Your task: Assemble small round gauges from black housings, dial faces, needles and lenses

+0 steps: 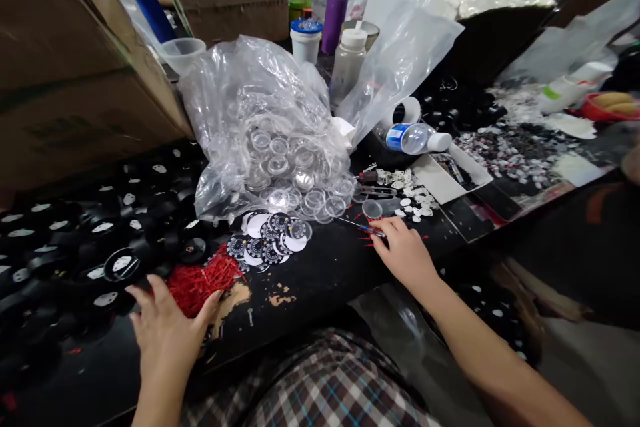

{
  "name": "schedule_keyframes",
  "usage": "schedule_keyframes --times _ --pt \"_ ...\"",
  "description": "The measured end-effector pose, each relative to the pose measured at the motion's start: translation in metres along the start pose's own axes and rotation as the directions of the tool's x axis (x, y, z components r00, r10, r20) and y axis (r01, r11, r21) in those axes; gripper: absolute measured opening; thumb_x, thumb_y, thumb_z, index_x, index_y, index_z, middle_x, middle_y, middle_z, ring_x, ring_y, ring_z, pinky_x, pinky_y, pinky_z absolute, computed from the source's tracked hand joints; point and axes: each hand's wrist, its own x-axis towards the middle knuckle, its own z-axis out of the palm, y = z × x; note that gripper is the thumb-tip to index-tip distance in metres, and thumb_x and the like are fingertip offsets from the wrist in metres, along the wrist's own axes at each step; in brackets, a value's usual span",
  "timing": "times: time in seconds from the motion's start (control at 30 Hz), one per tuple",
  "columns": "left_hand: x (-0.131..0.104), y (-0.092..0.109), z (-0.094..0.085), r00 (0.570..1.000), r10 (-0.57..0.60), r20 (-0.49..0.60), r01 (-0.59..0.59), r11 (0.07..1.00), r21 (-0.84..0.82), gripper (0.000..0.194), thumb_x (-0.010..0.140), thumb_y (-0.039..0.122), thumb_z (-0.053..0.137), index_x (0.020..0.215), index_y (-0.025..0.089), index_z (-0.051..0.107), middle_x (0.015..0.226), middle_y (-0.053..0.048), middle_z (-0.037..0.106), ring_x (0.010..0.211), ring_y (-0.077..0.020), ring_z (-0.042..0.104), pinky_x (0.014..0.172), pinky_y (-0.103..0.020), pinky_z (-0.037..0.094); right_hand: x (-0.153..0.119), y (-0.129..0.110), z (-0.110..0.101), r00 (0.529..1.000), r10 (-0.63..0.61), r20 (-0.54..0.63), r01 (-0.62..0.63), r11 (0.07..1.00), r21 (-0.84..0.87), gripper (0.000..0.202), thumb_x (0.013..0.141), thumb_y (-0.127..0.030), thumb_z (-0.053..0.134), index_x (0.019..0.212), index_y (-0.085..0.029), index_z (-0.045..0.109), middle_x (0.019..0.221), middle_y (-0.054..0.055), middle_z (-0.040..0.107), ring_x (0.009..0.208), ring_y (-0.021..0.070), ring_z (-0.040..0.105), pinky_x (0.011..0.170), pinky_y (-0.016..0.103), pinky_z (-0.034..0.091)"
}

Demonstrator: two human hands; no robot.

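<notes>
Head view: left hand (165, 330) splayed, right hand (406, 257) pinching a slim tool (370, 229).
The left grips nothing visible, red pieces (200, 283) at its one o'clock, printed discs (270, 232) at two; the tool's shaft points toward ten o'clock.

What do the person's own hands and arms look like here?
The left hand and right hand are ungloved. The forearms are slim and bare where they show, with no sleeve, watch or bracelet visible. A plaid garment, dark and white with thin turquoise lines, shows between them.
</notes>
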Motion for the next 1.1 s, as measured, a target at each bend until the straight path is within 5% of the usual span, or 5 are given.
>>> schedule_keyframes --times 0.27,0.6,0.9,1.1 --pt "0.005 0.025 0.002 1.0 0.014 -0.02 -0.015 0.999 -0.042 0.107 0.077 0.071 0.04 0.147 -0.005 0.012 0.15 -0.039 0.013 0.137 -0.0525 0.022 0.108 -0.063 0.022 0.008 0.007 -0.006 0.998 -0.054 0.023 0.054 0.998 0.013 0.012 0.086 -0.015 0.051 0.09 -0.018 0.062 0.093 0.007 0.067 0.087 0.0232 0.063 0.075 0.036 0.04" --pt "0.006 0.022 -0.001 1.0 -0.018 -0.019 0.017 0.996 -0.085 0.1 0.079 0.068 0.042 0.146 -0.003 0.019 0.152 -0.035 0.014 0.137 -0.0506 0.024 0.109 -0.062 0.021 0.013 -0.04 -0.004 0.985 -0.161 0.066 0.153 0.982 0.114 0.014 0.089 -0.024 0.055 0.098 -0.022 0.065 0.084 0.0 0.067 0.078 0.015 0.063 0.075 0.028 0.044" --pt "0.005 0.021 -0.002 1.0 -0.027 0.004 0.027 0.992 -0.126 0.096 0.082 0.065 0.041 0.147 -0.001 0.019 0.154 -0.033 0.012 0.14 -0.0473 0.021 0.112 -0.06 0.019 0.056 -0.011 0.004 0.992 -0.121 0.024 0.122 0.99 -0.075 0.025 0.092 -0.023 0.048 0.109 -0.018 0.066 0.1 0.01 0.065 0.092 0.0254 0.061 0.077 0.038 0.035" --pt "0.006 0.02 -0.002 1.0 -0.009 -0.002 0.009 0.991 -0.134 0.094 0.083 0.065 0.039 0.146 -0.003 0.021 0.153 -0.035 0.014 0.14 -0.0482 0.02 0.111 -0.061 0.02 0.038 -0.006 0.004 0.986 -0.165 0.019 0.166 0.98 -0.108 0.02 0.093 -0.025 0.05 0.091 -0.02 0.07 0.092 0.007 0.064 0.087 0.0226 0.058 0.077 0.037 0.032"
